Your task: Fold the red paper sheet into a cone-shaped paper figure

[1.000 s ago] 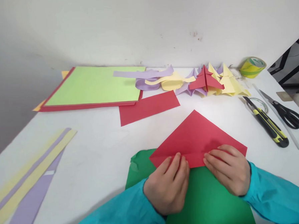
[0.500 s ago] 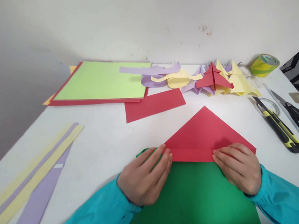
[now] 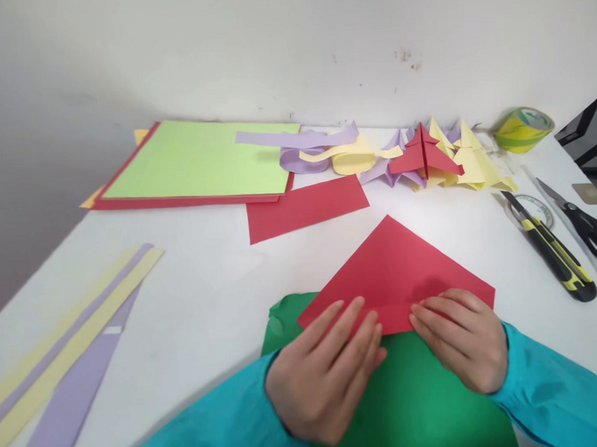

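Note:
A red sheet of paper (image 3: pixel 395 265), folded to a broad triangle with a narrow strip turned up along its near edge, lies on a green mat (image 3: pixel 413 404). My left hand (image 3: pixel 326 375) is over the left part of that strip, its fingers stretched out and slightly apart, fingertips on the paper. My right hand (image 3: pixel 464 338) presses the right part of the strip with its fingers close together; its thumb is hidden. The mat's far left corner is curled up.
Behind lie a red paper rectangle (image 3: pixel 308 208), a stack of coloured sheets (image 3: pixel 200 162), curled paper strips (image 3: pixel 297 139) and folded paper planes (image 3: pixel 425 153). At right are tape (image 3: pixel 524 130), a utility knife (image 3: pixel 550 247) and scissors (image 3: pixel 586 222). Paper strips (image 3: pixel 79 342) lie at left.
My left hand has slid right along the folded strip, from the left end towards the middle. The red sheet has shifted slightly left and turned a little. My right hand keeps its place on the strip.

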Demonstrator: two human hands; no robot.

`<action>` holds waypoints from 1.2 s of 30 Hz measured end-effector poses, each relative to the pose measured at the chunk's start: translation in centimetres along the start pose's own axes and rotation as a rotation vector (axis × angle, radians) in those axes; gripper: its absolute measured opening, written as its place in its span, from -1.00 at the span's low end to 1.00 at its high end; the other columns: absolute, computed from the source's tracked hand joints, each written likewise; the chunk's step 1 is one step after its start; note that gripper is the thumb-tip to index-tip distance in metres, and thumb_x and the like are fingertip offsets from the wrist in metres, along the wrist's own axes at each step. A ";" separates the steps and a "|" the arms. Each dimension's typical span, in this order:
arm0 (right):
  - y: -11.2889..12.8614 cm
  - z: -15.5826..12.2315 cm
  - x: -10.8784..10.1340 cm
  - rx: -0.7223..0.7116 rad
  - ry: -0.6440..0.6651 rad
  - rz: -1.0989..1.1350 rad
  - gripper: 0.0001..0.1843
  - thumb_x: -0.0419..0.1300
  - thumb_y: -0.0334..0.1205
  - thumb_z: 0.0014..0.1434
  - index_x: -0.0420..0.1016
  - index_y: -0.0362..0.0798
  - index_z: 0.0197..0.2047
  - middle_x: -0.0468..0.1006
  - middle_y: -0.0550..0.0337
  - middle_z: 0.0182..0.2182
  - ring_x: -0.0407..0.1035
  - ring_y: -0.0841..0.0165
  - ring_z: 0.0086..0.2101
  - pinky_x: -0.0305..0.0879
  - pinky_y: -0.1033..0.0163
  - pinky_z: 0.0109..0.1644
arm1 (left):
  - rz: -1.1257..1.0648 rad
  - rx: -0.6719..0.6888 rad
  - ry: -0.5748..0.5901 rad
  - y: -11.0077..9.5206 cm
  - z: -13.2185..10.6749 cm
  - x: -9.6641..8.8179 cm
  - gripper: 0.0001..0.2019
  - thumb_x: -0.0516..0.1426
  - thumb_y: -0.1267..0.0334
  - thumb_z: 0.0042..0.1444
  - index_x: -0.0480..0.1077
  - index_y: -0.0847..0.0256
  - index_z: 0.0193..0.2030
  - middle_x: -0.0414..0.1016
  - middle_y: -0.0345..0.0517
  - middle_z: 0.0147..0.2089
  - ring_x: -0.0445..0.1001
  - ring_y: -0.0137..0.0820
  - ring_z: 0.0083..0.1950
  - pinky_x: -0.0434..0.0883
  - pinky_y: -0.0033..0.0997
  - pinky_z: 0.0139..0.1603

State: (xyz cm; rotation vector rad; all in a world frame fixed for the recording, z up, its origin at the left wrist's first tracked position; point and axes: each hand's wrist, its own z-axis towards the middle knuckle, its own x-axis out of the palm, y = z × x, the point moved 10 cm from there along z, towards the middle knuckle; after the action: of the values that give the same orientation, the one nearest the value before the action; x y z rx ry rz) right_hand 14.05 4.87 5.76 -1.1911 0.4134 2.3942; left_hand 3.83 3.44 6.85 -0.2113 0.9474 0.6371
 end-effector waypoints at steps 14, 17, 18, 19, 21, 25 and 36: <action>2.2 -0.3 1.0 -0.088 0.080 -0.026 -0.70 -0.02 -0.48 0.19 0.51 -0.29 -0.14 0.58 -0.03 -0.23 0.42 0.15 -0.14 0.35 -0.02 -0.12 | -0.094 0.005 -0.029 -2.5 -0.9 2.0 -0.66 -0.11 0.49 0.11 0.47 0.47 -0.17 0.52 0.20 -0.12 0.45 -0.03 0.00 0.49 -0.08 -0.19; 1.2 -0.2 0.4 -0.071 0.050 -0.070 -0.78 0.07 -0.48 0.16 0.51 -0.27 -0.18 0.60 0.02 -0.26 0.44 0.19 -0.17 0.36 0.02 -0.13 | -0.064 0.007 -0.013 -1.7 -1.0 2.0 -0.67 -0.10 0.49 0.12 0.47 0.43 -0.16 0.52 0.16 -0.10 0.43 -0.07 0.03 0.48 -0.12 -0.18; 0.9 -0.1 0.2 -0.067 0.045 -0.096 -0.82 0.12 -0.47 0.15 0.52 -0.26 -0.20 0.60 0.04 -0.28 0.45 0.21 -0.19 0.36 0.04 -0.15 | -0.054 0.007 -0.012 -1.4 -1.1 2.0 -0.68 -0.09 0.50 0.13 0.47 0.42 -0.16 0.52 0.14 -0.10 0.42 -0.08 0.04 0.48 -0.13 -0.17; 0.5 0.0 0.1 -0.065 0.044 -0.125 -0.85 0.16 -0.46 0.13 0.52 -0.24 -0.21 0.61 0.06 -0.31 0.46 0.24 -0.21 0.37 0.07 -0.17 | -0.047 0.010 -0.011 -1.1 -1.1 1.9 -0.68 -0.09 0.49 0.13 0.47 0.42 -0.15 0.52 0.13 -0.10 0.42 -0.08 0.05 0.48 -0.14 -0.16; -0.2 0.1 -0.3 -0.065 0.051 -0.186 -0.89 0.21 -0.43 0.11 0.51 -0.21 -0.25 0.61 0.10 -0.35 0.47 0.28 -0.25 0.38 0.11 -0.20 | -0.036 0.016 -0.012 -0.5 -1.3 1.8 -0.69 -0.09 0.49 0.14 0.46 0.43 -0.15 0.53 0.12 -0.10 0.43 -0.08 0.04 0.47 -0.15 -0.15; -1.8 -0.1 -1.2 -0.059 0.053 -0.262 -0.91 0.23 -0.41 0.10 0.50 -0.17 -0.26 0.62 0.14 -0.39 0.49 0.31 -0.28 0.37 0.17 -0.25 | -0.019 0.017 -0.017 0.5 -1.5 1.5 -0.70 -0.09 0.51 0.17 0.45 0.44 -0.13 0.54 0.11 -0.11 0.44 -0.10 0.02 0.46 -0.15 -0.15; -4.1 -1.6 -2.2 -0.137 0.073 -0.257 -0.84 0.20 -0.48 0.07 0.46 -0.23 -0.22 0.60 0.08 -0.43 0.48 0.27 -0.31 0.37 0.22 -0.36 | -0.007 0.029 -0.022 1.2 -1.7 1.6 -0.72 -0.08 0.52 0.19 0.43 0.41 -0.13 0.55 0.08 -0.14 0.48 -0.13 -0.01 0.47 -0.17 -0.16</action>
State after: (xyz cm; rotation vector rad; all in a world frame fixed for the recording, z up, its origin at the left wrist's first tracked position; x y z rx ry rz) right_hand 18.37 7.10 6.29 -1.3081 0.1104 2.1913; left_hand 2.66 4.30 4.71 -0.1814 0.9340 0.6176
